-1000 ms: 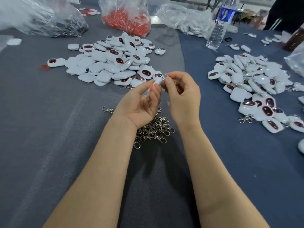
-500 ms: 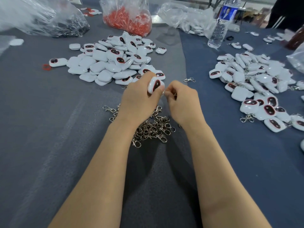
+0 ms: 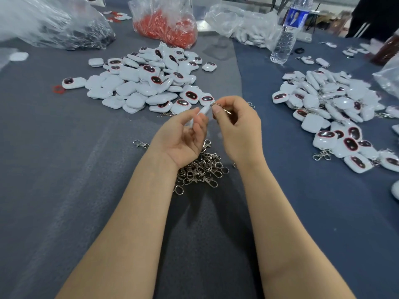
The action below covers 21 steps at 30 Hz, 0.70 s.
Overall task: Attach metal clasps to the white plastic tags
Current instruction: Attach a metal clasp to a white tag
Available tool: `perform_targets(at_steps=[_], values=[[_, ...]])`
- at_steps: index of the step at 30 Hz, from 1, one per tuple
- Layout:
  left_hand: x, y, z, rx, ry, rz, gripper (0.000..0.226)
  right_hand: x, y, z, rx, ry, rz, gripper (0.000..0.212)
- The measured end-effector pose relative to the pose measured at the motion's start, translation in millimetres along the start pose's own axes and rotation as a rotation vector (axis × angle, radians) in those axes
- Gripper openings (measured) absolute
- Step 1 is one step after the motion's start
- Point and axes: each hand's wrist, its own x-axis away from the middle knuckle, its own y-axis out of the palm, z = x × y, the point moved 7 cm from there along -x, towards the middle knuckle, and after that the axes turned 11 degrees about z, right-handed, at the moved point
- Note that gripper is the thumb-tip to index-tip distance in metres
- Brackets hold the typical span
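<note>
My left hand [image 3: 183, 139] holds a white plastic tag [image 3: 201, 113] edge-on, palm turned up, above the table's middle. My right hand [image 3: 237, 128] pinches a metal clasp [image 3: 218, 105] against the tag's upper end. Under both wrists lies a heap of loose metal clasps [image 3: 200, 169], and a single clasp [image 3: 140, 144] lies apart to the left. A pile of white tags without clasps [image 3: 142, 83] sits beyond my hands to the left. A second pile of tags with clasps [image 3: 336, 113] spreads at the right.
At the back stand a clear bag of dark parts [image 3: 54, 26], a bag of red pieces [image 3: 166, 24], a bag of white tags [image 3: 244, 24] and a water bottle [image 3: 287, 33]. A person in dark clothing [image 3: 375, 16] stands at the far right corner.
My left hand has turned palm-up and lifted the tag from a face-on hold to edge-on. Both hands rose slightly, and the right hand now presses the clasp to the tag's end.
</note>
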Motion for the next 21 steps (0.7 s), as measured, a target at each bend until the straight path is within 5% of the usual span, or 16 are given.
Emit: perform_targets(at_steps=[5,12,16,18,21], values=[[1,-1,1,-0.034,0.038,0.036,0.019,3,-1,-6,0.136,-0.116,0.016,0.008],[20,7,39,-0.895,0.9,0.301,0.013,-1,4,1,0.372,-0.134,-0.138,0.011],[30,17,41,-1.218,1.179,0.303,0.015,0,6,6,0.425,-0.126,-0.195,0.01],[31,17,42,-1.14,1.16,0.286,0.012,0,4,3,0.357,-0.116,-0.162,0.009],[17,4,39,-0.675,0.804,0.274,0.018,0,0,-4,0.131,-0.057,-0.066,0.003]])
